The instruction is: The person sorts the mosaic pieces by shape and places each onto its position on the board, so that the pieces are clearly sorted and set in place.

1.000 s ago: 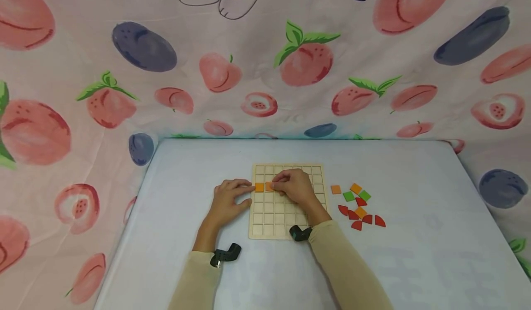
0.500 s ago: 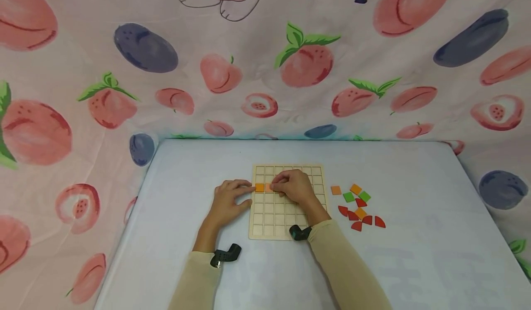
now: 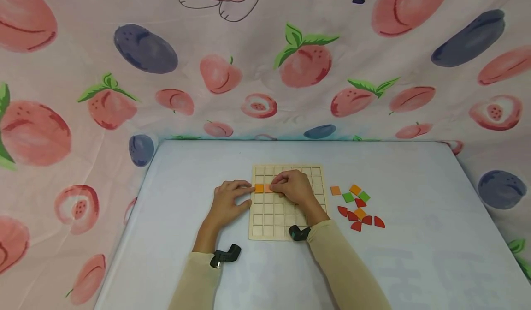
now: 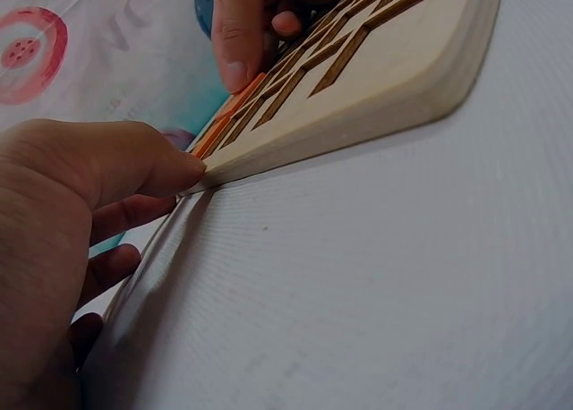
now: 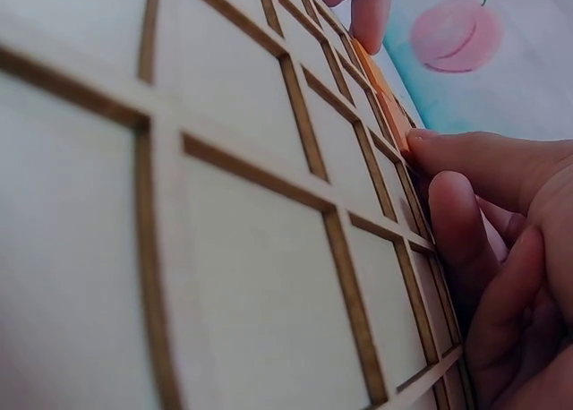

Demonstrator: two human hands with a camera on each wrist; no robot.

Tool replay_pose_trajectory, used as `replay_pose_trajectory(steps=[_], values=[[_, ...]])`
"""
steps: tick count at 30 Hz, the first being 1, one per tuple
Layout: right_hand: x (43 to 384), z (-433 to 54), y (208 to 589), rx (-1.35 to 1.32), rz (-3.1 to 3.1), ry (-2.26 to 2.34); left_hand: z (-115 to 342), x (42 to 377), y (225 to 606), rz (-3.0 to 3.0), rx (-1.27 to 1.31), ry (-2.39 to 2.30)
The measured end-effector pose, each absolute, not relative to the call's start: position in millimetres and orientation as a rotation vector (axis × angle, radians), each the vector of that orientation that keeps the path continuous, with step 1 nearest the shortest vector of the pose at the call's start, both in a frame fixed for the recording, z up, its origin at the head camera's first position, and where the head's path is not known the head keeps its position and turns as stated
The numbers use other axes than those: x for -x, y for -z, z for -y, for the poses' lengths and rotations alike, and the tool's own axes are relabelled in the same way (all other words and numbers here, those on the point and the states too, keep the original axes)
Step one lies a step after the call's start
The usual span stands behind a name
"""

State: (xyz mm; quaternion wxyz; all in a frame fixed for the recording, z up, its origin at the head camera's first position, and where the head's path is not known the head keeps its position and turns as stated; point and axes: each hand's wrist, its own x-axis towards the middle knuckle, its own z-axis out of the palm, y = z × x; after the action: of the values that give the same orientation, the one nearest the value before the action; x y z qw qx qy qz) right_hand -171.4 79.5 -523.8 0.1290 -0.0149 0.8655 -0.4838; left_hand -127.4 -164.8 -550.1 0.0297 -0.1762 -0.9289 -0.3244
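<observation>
A pale wooden grid board (image 3: pixel 259 218) lies on the table. An orange square tile (image 3: pixel 259 188) sits in a cell at its left edge, and a lighter orange square tile (image 3: pixel 268 188) lies in the cell beside it. My right hand (image 3: pixel 295 187) reaches over the board with curled fingers, its fingertips on the lighter tile's right side. In the right wrist view, the thumb (image 5: pixel 466 155) touches that tile's edge. My left hand (image 3: pixel 229 200) rests at the board's left edge, fingers loosely extended; one fingertip touches the rim near the first tile, as the left wrist view also shows.
Loose pieces lie right of the board: orange squares (image 3: pixel 335 190), green squares (image 3: pixel 348 197) and several red quarter-circle pieces (image 3: pixel 379 222). A white cloth (image 3: pixel 415 185) covers the table. A fruit-print curtain (image 3: pixel 257 70) hangs behind and at both sides.
The lighter orange tile has shifted slightly left and now lies against the first tile's cell, with my right fingertips following it. My left hand stays in place.
</observation>
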Motion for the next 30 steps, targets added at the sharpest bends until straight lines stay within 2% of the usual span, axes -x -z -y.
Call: replay_pose_trajectory(steps=[14, 22, 30], values=[[169.5, -94.8, 519.2, 0.090, -2.332, 1.543, 165.1, 127.6, 550.4, 2.864, 0.543, 1.002], [166.5, -139.8, 497.3, 0.124, -2.366, 1.561, 165.0, 127.9, 550.4, 2.869, 0.523, 1.002], [164.7, -198.9, 478.6, 0.105, -2.606, 1.323, 164.6, 128.3, 552.4, 2.864, 0.524, 1.011]])
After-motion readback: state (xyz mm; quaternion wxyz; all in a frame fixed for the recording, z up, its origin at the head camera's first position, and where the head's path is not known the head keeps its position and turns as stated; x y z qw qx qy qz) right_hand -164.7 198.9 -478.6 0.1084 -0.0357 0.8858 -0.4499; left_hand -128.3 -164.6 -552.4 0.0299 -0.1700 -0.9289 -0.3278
